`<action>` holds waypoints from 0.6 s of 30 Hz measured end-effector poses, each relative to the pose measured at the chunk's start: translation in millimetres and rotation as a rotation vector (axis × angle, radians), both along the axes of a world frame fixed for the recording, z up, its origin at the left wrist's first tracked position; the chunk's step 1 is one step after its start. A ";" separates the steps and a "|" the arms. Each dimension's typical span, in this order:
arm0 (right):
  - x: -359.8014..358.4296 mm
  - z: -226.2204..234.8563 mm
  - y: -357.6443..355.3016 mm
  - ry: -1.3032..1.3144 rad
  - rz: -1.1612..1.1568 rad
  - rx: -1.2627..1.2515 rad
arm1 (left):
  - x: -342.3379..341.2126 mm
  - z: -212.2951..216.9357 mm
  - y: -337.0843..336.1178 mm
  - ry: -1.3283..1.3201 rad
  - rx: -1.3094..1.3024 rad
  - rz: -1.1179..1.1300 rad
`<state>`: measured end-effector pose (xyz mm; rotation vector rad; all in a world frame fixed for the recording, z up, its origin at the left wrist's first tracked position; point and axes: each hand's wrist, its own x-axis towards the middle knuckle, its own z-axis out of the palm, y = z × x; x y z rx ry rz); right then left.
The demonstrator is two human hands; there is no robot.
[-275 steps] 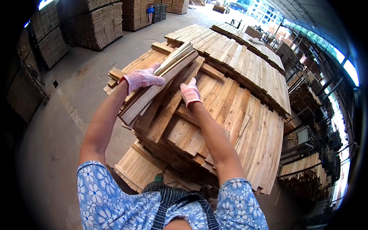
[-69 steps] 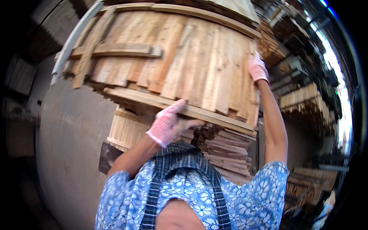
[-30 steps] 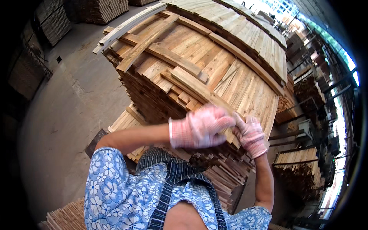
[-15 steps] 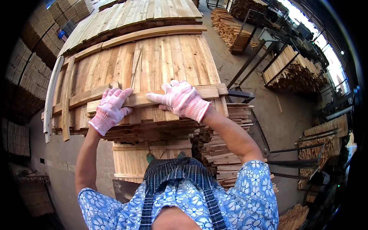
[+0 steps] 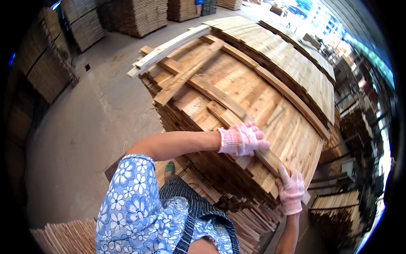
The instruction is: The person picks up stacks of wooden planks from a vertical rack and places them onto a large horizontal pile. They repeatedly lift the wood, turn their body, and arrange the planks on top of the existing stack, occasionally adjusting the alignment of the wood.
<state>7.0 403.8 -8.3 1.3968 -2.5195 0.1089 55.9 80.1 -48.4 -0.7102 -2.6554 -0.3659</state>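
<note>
Both my hands wear pink and white knit gloves. My left hand [image 5: 243, 139] is curled over a wooden batten [image 5: 270, 160] lying on a stacked panel of boards [image 5: 296, 146]. Near the batten's right end, my right hand [image 5: 291, 189] grips it, with the thumb side over the top. Just beyond runs a second batten [image 5: 220, 98], close alongside the held one. A loose strip [image 5: 188, 74] crosses it at an angle toward the left. My palms and the underside of the held batten are hidden.
Pale strips [image 5: 169, 51] overhang the panel's left end. A long batten [image 5: 275, 80] runs along the far side, before another board stack [image 5: 292, 55]. Split wood pieces [image 5: 253, 228] are piled low at the right. Tall lumber stacks [image 5: 144, 17] stand across the floor.
The view has swung, so the panel now lies slanted to the right. My left hand has turned over the batten, and my right hand has shifted to its right end.
</note>
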 end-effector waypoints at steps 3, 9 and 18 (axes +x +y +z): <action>-0.6 13.6 -2.4 -0.181 -0.026 -0.012 | 14.1 31.1 -35.7 0.160 0.068 -0.036; 10.2 76.6 -92.6 -0.090 -0.132 -0.081 | 15.2 90.7 -309.5 0.495 -0.591 0.711; -21.6 59.8 -426.8 -0.489 0.034 -0.154 | 48.0 100.9 -416.2 -0.264 -0.162 0.984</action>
